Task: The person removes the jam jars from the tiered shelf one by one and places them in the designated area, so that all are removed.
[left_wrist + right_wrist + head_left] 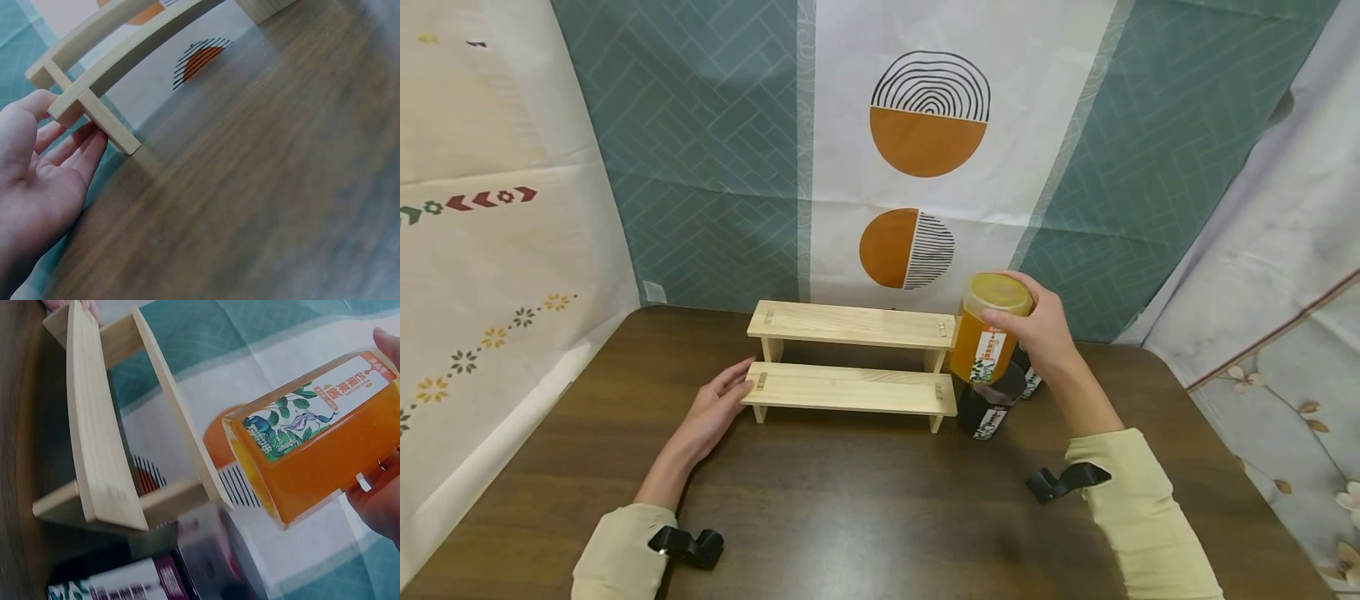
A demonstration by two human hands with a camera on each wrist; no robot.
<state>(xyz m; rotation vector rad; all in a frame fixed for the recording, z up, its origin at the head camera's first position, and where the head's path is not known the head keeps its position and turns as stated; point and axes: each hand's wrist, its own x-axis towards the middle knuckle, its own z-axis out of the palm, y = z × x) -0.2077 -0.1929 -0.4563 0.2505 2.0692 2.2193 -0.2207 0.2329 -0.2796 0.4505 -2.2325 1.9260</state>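
My right hand (1047, 332) grips a jar of orange contents (967, 343) by its upper part, near the yellow lid. The jar hangs tilted above a dark jar (973, 414), at the right end of a two-tier wooden shelf rack (850, 389). In the right wrist view, the orange jar (319, 469) shows a white label with leaves and a bird. At the rack's left end, my left hand (711, 412) holds the lower board. In the left wrist view, the thumb meets the board's end and the fingers (87, 153) reach beneath it, by the leg.
A second dark jar (1032, 382) stands behind the first, partly hidden by the right hand and the orange jar. The brown wooden table (842, 508) reaches back to a patterned cloth (715, 167). More cloth hangs at both sides.
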